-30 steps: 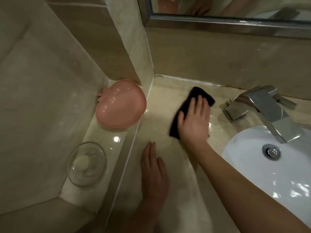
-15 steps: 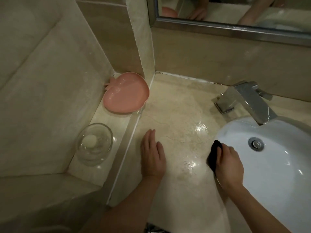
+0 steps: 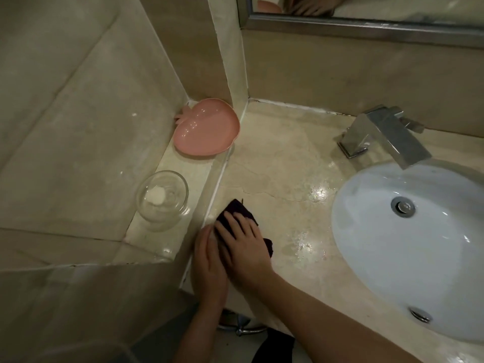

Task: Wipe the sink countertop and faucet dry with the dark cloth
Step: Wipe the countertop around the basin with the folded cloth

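I see the dark cloth (image 3: 237,214) lying flat at the countertop's (image 3: 277,163) left edge, its long axis running from far-left to near-right, one corner pointing toward the raised ledge (image 3: 183,166). My right hand (image 3: 242,244) presses it with fingers straight and spread, overlapping my left hand (image 3: 209,260), which lies flat with fingers extended beside the ledge seam. Bare wet stone stretches right to the basin (image 3: 366,231) and back to the faucet (image 3: 379,132); a pink dish (image 3: 207,129) and glass bowl (image 3: 162,200) occupy the ledge.

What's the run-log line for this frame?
phase: wiping | right hand: pressing dark cloth flat on beige stone countertop | left hand: flat beside it | chrome faucet: untouched
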`<state>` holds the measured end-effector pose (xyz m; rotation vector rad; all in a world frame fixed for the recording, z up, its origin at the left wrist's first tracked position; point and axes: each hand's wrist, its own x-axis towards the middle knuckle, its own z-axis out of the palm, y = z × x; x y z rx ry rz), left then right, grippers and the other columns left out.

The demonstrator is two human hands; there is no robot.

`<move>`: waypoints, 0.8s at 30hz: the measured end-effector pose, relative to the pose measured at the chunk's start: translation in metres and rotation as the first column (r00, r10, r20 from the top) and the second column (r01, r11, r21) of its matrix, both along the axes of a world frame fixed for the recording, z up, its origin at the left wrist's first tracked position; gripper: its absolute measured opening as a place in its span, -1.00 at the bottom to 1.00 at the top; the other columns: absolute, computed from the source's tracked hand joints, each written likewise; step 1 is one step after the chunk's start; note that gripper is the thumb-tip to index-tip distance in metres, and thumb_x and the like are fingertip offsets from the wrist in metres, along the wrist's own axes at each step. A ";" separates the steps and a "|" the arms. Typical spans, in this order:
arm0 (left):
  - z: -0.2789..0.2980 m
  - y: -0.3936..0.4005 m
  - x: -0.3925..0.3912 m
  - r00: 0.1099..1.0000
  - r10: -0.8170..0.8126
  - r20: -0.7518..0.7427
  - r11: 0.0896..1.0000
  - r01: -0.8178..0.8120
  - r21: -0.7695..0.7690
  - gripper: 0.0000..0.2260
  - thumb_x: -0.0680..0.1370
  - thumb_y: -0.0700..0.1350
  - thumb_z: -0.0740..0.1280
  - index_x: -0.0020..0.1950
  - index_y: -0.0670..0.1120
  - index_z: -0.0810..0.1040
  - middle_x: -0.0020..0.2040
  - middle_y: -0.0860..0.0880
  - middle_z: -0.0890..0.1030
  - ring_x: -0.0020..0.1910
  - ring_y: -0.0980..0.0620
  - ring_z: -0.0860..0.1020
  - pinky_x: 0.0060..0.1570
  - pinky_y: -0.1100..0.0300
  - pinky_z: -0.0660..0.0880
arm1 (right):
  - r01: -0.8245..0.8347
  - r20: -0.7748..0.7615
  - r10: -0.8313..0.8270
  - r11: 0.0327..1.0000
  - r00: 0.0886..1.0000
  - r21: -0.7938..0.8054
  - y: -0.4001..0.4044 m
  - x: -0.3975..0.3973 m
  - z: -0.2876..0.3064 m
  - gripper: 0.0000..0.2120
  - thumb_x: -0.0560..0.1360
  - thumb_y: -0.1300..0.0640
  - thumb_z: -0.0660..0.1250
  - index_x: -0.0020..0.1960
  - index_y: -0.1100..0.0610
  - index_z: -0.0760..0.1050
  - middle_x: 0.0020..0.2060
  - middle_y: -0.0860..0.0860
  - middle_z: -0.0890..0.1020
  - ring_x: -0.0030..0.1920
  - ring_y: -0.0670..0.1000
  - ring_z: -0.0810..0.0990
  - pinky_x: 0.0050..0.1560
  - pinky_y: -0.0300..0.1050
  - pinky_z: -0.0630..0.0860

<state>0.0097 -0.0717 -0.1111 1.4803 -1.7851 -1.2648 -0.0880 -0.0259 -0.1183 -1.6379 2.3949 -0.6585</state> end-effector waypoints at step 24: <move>0.036 0.030 0.044 0.997 0.056 0.048 0.989 -0.048 -0.140 -0.62 0.65 -0.07 0.10 0.40 -0.12 0.50 0.37 0.02 0.50 0.35 0.18 0.45 0.28 0.54 0.24 | 0.161 0.249 -0.114 0.971 0.962 -0.179 0.018 0.024 0.034 -0.61 0.57 0.09 0.35 0.38 0.11 0.48 0.29 0.07 0.51 0.26 0.08 0.47 0.25 -0.01 0.44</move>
